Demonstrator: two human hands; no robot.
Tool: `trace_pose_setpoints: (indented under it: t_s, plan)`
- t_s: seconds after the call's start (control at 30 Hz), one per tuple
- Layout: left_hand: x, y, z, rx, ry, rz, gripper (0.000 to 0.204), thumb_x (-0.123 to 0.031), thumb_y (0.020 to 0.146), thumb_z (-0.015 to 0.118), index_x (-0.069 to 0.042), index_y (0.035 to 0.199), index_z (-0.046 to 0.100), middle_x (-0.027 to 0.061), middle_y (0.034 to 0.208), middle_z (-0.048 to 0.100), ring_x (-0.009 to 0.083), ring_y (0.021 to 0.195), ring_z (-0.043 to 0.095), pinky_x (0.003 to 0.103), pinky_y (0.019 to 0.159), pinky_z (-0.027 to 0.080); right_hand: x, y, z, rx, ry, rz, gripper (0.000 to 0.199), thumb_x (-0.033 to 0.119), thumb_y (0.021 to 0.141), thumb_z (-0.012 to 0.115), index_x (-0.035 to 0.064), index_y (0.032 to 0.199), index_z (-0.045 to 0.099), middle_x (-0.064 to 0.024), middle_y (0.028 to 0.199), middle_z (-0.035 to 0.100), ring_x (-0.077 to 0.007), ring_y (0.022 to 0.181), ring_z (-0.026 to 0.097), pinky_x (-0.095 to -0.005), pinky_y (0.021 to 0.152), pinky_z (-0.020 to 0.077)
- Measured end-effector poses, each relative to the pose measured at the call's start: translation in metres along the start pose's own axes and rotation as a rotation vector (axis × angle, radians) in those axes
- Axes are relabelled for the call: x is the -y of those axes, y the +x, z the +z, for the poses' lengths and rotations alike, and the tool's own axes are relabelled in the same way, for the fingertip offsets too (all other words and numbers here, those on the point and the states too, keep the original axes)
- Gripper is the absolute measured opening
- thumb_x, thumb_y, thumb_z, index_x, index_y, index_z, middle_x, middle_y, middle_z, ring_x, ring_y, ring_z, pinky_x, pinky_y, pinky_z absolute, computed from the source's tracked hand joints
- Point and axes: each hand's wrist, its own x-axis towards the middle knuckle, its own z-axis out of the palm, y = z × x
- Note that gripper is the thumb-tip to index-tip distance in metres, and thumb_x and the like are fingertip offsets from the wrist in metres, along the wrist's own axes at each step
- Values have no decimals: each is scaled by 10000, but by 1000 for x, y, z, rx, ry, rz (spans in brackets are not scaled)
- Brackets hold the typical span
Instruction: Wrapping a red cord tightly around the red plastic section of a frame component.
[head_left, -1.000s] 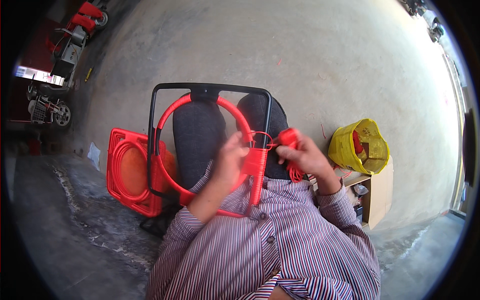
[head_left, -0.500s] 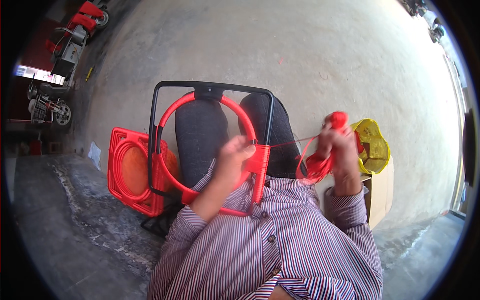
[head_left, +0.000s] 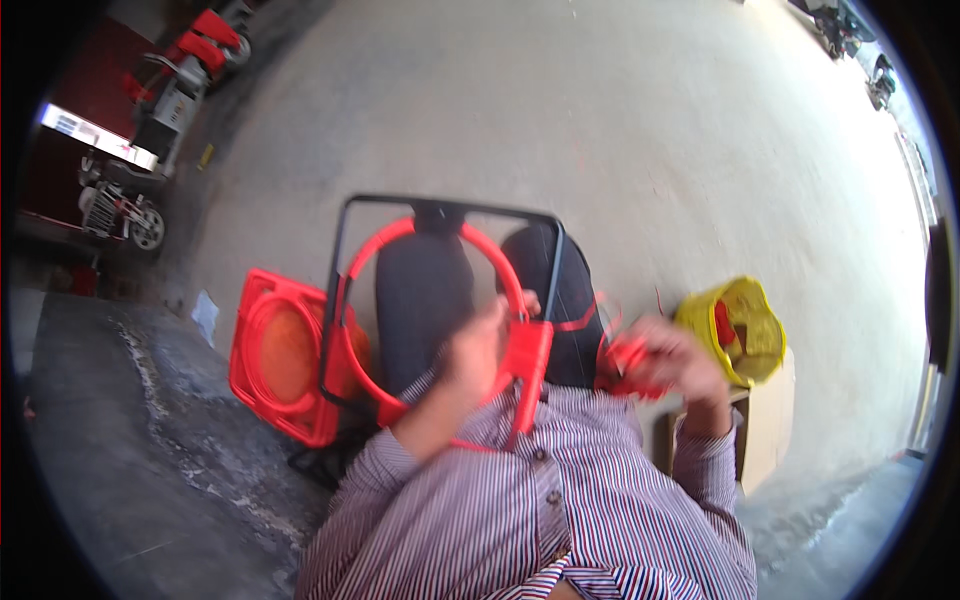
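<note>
Across my thighs rests a square black metal frame with a red-wrapped ring inside it. Its near right corner carries a dense red wrapping. My left hand is closed around the ring beside this wrapping, though blur softens its fingers. Off to the right, my right hand grips a bundle of red cord above my right thigh. A loose red strand runs from the wrapped corner toward that bundle.
Left of my legs leans a stack of similar red-wrapped frames with an orange round inside. On the right, a yellow bucket containing something red stands by a cardboard box. Scooters are parked far left.
My right hand has come down and nearer with the red cord bundle, and the taut strand has gone slack. The whole view has shifted, with the frame appearing lower and farther right.
</note>
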Motion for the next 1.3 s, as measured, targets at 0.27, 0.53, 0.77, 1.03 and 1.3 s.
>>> trace_pose_setpoints:
  t_s: [0.27,0.53,0.77,1.03,1.3]
  plan:
    - [17,3,-18,76,-42,-177,454,-402,975,453,-1,1158,565,121,1112,620,209,1014,605,353,900,485,-13,77,58,55,-582,-35,699,81,770,713,50,1391,394,-112,1005,657,-240,923,642,-353,848,506]
    - [18,9,-34,-190,134,207,143,-163,872,587,-50,959,571,34,848,573,160,788,587,302,759,502,-20,93,55,-357,182,-334,659,-73,808,640,35,1404,380,-96,1154,544,-143,902,625,-245,770,518]
    - [2,-12,3,-184,1176,939,272,-98,792,684,-25,1009,536,114,975,534,216,888,548,316,799,455,11,101,92,-168,-1065,-583,479,168,713,707,74,1173,609,-90,1230,581,-329,1241,452,-441,1054,305]
    - [19,-15,-6,-77,509,618,186,-88,902,585,-46,1070,517,5,910,514,41,691,484,193,632,425,0,86,57,-459,-156,-466,214,170,786,643,-3,908,616,-79,864,612,-192,804,611,-326,755,490]
    - [8,3,-1,-284,267,282,198,-135,882,558,-56,1047,482,-11,719,490,41,479,367,183,407,274,10,47,16,-240,-741,53,218,218,704,637,10,738,581,-101,714,639,-265,690,650,-389,680,524]
